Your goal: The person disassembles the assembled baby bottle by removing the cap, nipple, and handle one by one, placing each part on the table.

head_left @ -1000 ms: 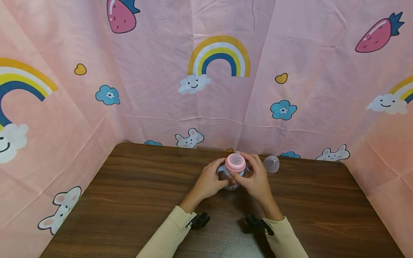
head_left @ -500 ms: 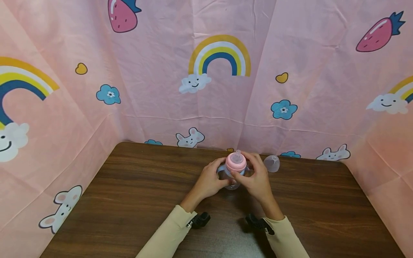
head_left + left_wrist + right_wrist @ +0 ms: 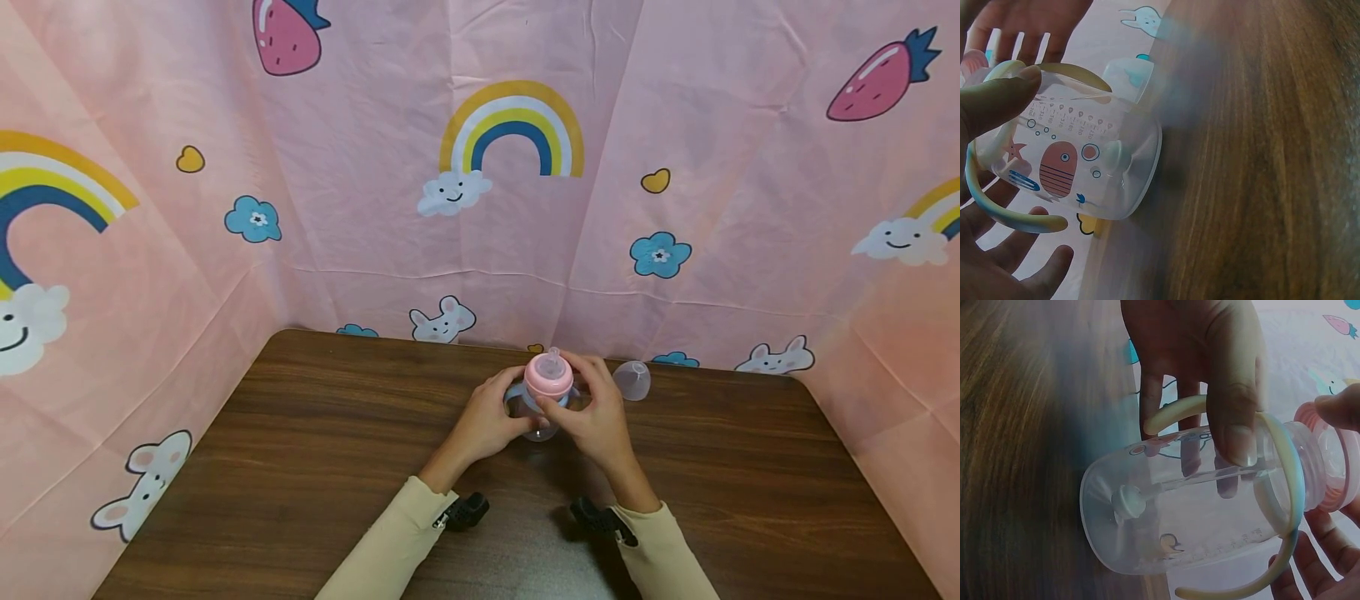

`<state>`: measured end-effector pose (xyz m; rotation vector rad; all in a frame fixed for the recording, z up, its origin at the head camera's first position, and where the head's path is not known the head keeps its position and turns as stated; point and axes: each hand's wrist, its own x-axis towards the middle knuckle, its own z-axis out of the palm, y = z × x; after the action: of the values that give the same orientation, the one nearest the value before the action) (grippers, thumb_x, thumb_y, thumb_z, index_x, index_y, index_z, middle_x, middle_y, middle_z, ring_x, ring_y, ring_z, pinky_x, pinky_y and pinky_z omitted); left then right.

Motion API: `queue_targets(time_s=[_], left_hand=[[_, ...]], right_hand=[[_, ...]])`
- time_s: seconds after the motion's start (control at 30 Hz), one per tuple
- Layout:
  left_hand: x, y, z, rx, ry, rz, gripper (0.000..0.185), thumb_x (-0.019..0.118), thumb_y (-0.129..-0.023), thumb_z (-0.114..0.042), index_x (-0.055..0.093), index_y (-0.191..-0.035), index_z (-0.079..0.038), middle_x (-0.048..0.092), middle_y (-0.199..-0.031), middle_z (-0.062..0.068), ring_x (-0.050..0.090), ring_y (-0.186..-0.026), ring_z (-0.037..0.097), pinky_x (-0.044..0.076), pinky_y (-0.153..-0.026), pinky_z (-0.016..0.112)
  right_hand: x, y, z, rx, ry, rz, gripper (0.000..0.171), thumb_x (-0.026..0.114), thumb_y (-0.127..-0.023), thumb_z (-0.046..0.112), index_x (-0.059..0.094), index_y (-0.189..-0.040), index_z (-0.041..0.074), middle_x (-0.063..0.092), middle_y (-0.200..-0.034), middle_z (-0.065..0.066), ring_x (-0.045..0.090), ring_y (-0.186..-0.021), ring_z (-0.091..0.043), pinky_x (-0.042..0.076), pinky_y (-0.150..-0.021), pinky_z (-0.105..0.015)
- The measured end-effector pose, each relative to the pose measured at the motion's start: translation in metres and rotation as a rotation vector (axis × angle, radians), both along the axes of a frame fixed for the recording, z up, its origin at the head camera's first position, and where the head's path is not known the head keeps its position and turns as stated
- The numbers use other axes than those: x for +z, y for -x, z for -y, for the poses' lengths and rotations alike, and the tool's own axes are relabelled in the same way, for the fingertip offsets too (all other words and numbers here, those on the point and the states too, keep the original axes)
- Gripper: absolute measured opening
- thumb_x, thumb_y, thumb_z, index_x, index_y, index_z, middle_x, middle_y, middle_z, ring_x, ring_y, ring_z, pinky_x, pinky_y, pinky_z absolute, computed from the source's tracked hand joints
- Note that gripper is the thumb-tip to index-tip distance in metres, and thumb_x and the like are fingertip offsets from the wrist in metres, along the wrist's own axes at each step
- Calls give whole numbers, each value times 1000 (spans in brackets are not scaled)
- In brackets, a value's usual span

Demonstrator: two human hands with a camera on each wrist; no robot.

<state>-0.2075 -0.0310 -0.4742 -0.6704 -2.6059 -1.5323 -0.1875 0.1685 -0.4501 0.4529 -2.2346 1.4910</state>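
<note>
A clear baby bottle (image 3: pixel 1094 169) with two side handles (image 3: pixel 1013 212) stands tilted or upright near the table's back edge; its base contact is unclear. My left hand (image 3: pixel 483 422) holds the body, thumb pressed on its side below the handle ring. The fingers of my right hand (image 3: pixel 600 421) and its thumb grip the pink collar (image 3: pixel 548 386), which carries a clear teat (image 3: pixel 552 365). In the right wrist view, the collar sits at the bottle's neck (image 3: pixel 1305 464), where threads show. Inside the bottle runs a straw (image 3: pixel 1200 480) ending in a round weight (image 3: pixel 1129 501).
To the right of the hands, a clear dome cap (image 3: pixel 632 382) stands on the brown wooden table (image 3: pixel 315 450). Pink printed cloth (image 3: pixel 360 208) hangs behind the table and along both sides.
</note>
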Motion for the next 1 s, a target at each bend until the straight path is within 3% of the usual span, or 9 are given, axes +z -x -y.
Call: queue_targets(time_s=[0.4, 0.63, 1.0], left_hand=[[1, 0, 0, -4, 2, 17, 78, 94, -90, -24, 56, -156, -8, 62, -154, 14, 59, -141, 38, 47, -117, 60], [2, 0, 0, -4, 7, 3, 78, 95, -90, -24, 57, -155, -7, 64, -153, 14, 60, -140, 38, 47, -116, 59], [0, 0, -1, -8, -10, 7, 78, 95, -89, -22, 57, -155, -6, 64, -152, 15, 60, -140, 36, 48, -116, 58]], right_hand=[[2, 0, 0, -1, 7, -20, 68, 98, -82, 9, 71, -145, 8, 67, -128, -13, 65, -114, -28, 54, -98, -57], [4, -1, -1, -10, -2, -7, 69, 98, -82, 9, 70, -146, 8, 67, -128, -10, 65, -114, -25, 54, -100, -47], [7, -3, -2, -6, 0, -29, 69, 97, -82, 6, 70, -146, 7, 67, -127, -11, 64, -112, -24, 55, -98, -52]])
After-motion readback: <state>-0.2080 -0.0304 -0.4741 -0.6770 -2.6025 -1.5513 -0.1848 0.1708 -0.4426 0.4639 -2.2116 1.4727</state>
